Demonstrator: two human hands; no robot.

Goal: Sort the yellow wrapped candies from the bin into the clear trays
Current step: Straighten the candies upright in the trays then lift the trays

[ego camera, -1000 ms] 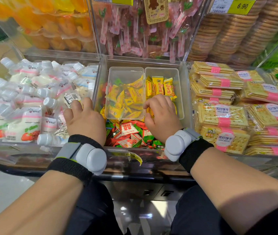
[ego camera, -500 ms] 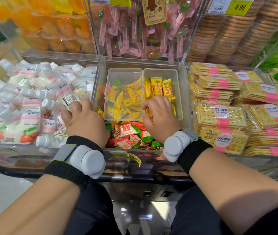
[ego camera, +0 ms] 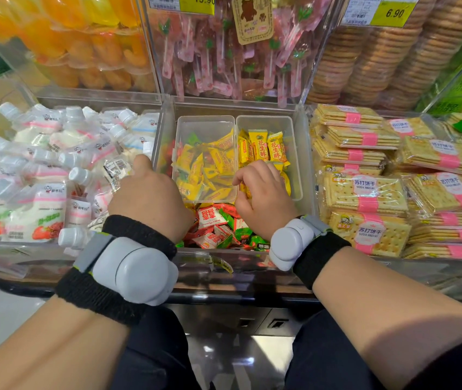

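Right hand [ego camera: 265, 198] curls into the right tray [ego camera: 296, 164], maybe pinching yellow candies [ego camera: 260, 147]. Left hand [ego camera: 151, 195] hides its own fingers. Milk pouches [ego camera: 41, 209] and crackers [ego camera: 365, 192] sit on either side.

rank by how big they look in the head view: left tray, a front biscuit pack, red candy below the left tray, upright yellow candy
1. left tray
2. biscuit pack
3. red candy and upright yellow candy: look alike; the red one is nearer the camera, so unranked
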